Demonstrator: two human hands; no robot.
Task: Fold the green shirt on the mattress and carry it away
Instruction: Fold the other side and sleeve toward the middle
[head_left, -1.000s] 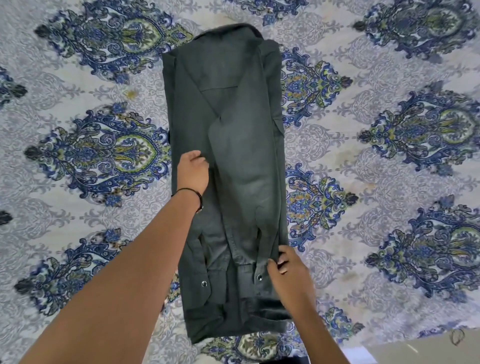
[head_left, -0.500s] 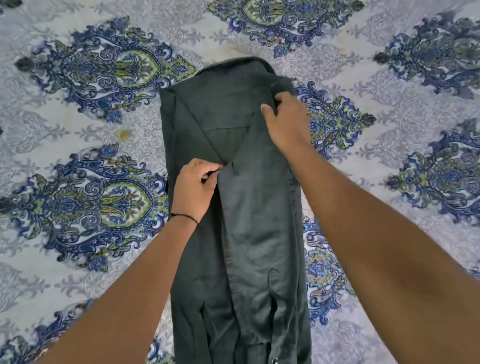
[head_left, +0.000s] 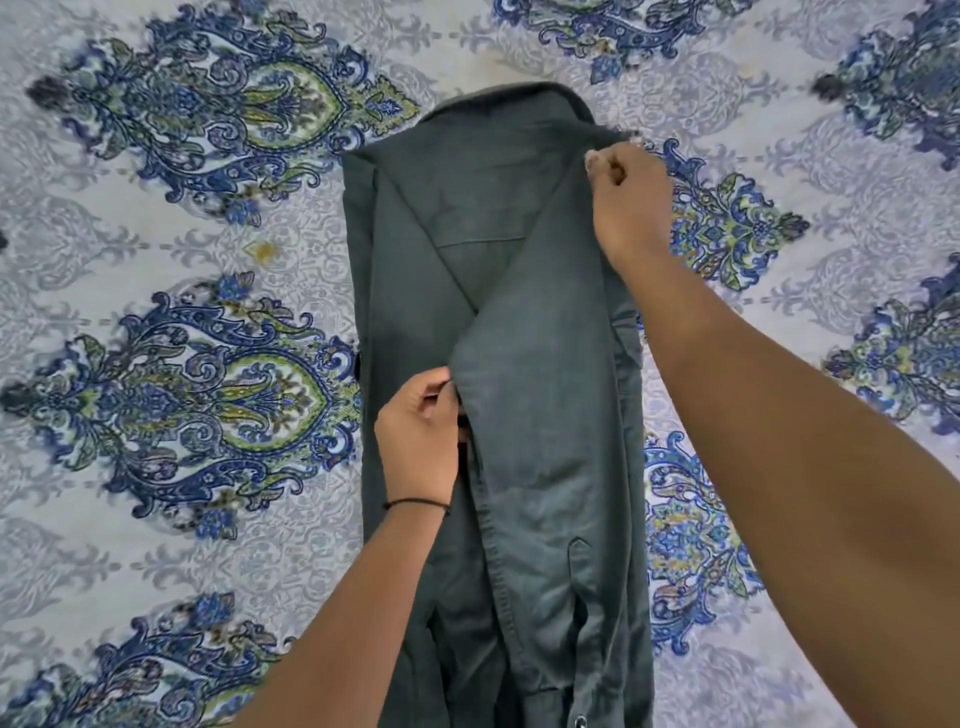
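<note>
Green shirt (head_left: 524, 364) lying narrow on the mattress (head_left: 156, 519), I am pinching its folded sleeve with both hands apart, left hand (head_left: 418, 436) at seven o'clock, right hand (head_left: 626, 200) at one, likely squaring it before doubling lengthwise.

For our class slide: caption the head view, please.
Both hands, left hand and right hand, pinch a green shirt folded lengthwise on a patterned mattress.

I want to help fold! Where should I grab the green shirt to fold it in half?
Probably the collar end of the green shirt, pinching both far corners from above. It lies flat as a long narrow strip, so that end can come down over the hem. The right hand already pinches one corner.
</note>
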